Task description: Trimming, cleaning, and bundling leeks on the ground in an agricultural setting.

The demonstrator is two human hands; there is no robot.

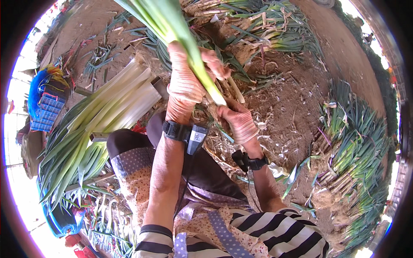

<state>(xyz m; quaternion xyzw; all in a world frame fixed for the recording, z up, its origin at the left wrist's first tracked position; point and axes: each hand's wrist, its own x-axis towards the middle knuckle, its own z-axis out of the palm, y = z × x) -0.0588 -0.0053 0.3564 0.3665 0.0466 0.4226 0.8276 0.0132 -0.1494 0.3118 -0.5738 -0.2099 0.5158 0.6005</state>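
My left hand [187, 75], in a pale ribbed glove, is closed around a thick leek [198, 64] whose green leaves run up past the top of the view. Lower down, my right hand [238, 122], gloved the same way, pinches the pale base of that leek. A thin pale stalk [235, 91] shows just above the right hand; what it joins is hidden. Left of my knees, a pile of cleaned leeks [116, 101] rests on a metal frame [100, 136], white ends pointing up and right.
Untrimmed leeks with dry roots lie in a heap [279, 36] at the far right and in a long row [357, 159] along the right. Peeled scraps [275, 142] litter the soil. A blue crate [48, 109] stands at the left, near a blue tub [60, 219].
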